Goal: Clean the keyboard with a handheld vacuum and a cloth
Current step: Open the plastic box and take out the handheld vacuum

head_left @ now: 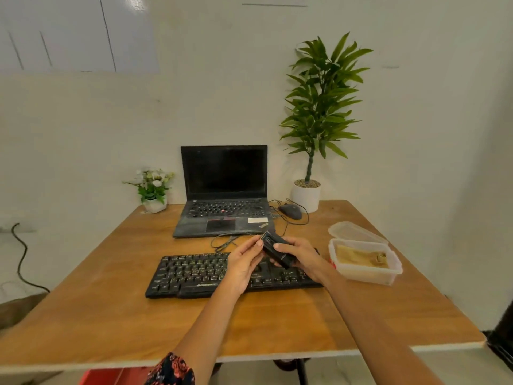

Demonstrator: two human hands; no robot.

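Both hands hold the small black vacuum (276, 252) in the air, just above the far right part of the keyboard (194, 276). The right hand (301, 255) is wrapped around its nearer, lower end, fingers curled under the body and thumb lying on top, so this looks like the carrying grip. The left hand (244, 261) pinches its far upper end with thumb and fingertips, a lighter hold that seems meant for steadying or adjusting that end. The vacuum's long axis runs diagonally, from the near right by the right palm up and away to the far left, where the upper end points toward the laptop (223, 195). Which end is the nozzle I cannot tell. The keyboard lies flat on the table (111, 315) with its long axis left to right, directly under and to the near left of the grip, so most of its keys sit on the left-hand side of the vacuum. By my judgement, the coming move needs the vacuum tipped down toward the keys and swept leftward along the rows. At the right, near the right wrist, stands an open plastic box (366, 269) holding a tan cloth (358, 257), untouched, with the lid (352, 232) just behind it.
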